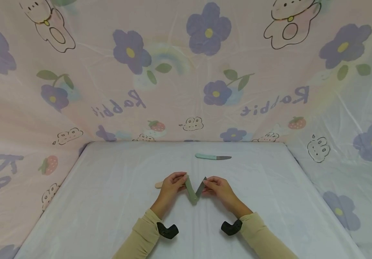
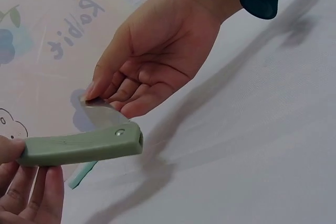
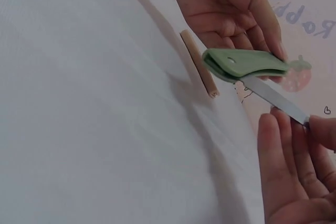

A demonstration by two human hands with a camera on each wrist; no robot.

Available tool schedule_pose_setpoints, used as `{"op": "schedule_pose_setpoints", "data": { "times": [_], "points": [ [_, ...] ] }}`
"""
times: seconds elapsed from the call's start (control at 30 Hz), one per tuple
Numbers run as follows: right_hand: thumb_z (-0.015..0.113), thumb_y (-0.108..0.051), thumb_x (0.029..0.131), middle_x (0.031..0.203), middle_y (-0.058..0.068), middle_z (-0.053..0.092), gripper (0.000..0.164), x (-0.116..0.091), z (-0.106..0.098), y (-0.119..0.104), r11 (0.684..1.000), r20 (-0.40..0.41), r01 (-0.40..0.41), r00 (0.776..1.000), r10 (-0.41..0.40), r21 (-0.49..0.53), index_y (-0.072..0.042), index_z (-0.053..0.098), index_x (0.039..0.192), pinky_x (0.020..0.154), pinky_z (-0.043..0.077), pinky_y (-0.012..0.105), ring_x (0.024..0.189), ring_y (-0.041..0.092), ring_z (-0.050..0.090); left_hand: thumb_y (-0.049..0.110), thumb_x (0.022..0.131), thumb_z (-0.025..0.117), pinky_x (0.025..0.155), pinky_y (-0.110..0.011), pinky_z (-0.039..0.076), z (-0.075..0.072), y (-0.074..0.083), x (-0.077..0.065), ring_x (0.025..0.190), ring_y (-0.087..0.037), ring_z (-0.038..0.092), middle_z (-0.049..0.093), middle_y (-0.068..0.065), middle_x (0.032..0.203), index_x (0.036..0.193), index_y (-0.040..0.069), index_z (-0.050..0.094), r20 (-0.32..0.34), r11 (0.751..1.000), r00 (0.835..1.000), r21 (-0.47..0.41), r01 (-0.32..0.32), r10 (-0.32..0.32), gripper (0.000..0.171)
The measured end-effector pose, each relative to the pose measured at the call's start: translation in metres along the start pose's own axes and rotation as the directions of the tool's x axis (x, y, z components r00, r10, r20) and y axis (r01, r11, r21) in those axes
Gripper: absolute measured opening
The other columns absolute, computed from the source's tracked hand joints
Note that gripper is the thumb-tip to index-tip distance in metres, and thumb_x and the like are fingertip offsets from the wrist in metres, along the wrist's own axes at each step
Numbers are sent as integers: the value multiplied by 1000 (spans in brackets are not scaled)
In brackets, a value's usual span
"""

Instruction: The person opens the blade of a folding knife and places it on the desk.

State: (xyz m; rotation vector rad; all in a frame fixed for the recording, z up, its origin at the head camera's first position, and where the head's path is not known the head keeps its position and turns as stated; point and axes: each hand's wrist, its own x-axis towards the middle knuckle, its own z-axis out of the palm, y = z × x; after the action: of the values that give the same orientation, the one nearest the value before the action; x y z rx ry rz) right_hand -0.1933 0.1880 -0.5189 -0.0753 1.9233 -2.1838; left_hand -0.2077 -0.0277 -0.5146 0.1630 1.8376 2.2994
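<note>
A green folding knife (image 1: 191, 190) is held up between both hands, partly unfolded into a V with its pivot end lowest in the head view. My left hand (image 1: 171, 185) pinches the far end of the green handle (image 2: 79, 148). With thumb and fingers, my right hand (image 1: 219, 189) pinches the metal blade (image 3: 275, 99) near its tip. Beyond the hands lies a second knife (image 1: 212, 157) with a mint handle and its blade extended. Beside the left hand a tan wooden piece (image 3: 198, 64) rests on the table, partly hidden by that hand in the head view.
A white cloth covers the table (image 1: 92, 216). Printed fabric (image 1: 173, 90) with flowers and rabbits hangs around its back and sides. Each wrist wears a dark camera mount (image 1: 167, 230).
</note>
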Motion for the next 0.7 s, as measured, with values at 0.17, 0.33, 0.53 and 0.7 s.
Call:
{"op": "schedule_pose_setpoints", "data": {
  "times": [0.17, 0.33, 0.53, 0.7],
  "points": [
    [63, -15, 90, 89, 12, 65, 28, -3, -7, -3, 999, -57, -25, 998, 26, 24, 9, 56, 102, 78, 54, 44, 80, 24, 65, 11, 91, 61, 84, -38, 52, -1, 4, -1, 87, -14, 60, 62, -10, 102, 122, -11, 50, -3, 998, 1000, -47, 31, -31, 39],
    [62, -15, 90, 93, 11, 63, 29, -7, -12, -4, 998, -68, -37, 997, 41, 59, 10, 55, 104, 80, 53, 46, 82, 24, 65, 6, 91, 59, 85, -39, 52, -1, 11, -5, 86, -16, 61, 62, -10, 99, 123, -13, 47, -6, 995, 999, -84, 45, -46, 39],
    [62, -14, 91, 89, 12, 64, 26, -8, -18, -2, 994, -78, -33, 996, 41, 100, 8, 54, 102, 79, 55, 39, 81, 23, 66, 5, 92, 58, 87, -41, 51, -1, 20, -10, 89, -20, 62, 62, -11, 99, 122, -13, 47, -22, 990, 997, -122, 71, -74, 36],
    [60, -11, 91, 87, 12, 65, 24, -10, -21, -3, 991, -88, -24, 995, 36, 135, 8, 53, 103, 79, 55, 38, 80, 22, 67, 6, 91, 59, 86, -35, 52, -5, 9, -5, 89, -18, 62, 62, -9, 101, 123, -12, 46, -36, 983, 995, -167, 82, -89, 39]
  ]
}}
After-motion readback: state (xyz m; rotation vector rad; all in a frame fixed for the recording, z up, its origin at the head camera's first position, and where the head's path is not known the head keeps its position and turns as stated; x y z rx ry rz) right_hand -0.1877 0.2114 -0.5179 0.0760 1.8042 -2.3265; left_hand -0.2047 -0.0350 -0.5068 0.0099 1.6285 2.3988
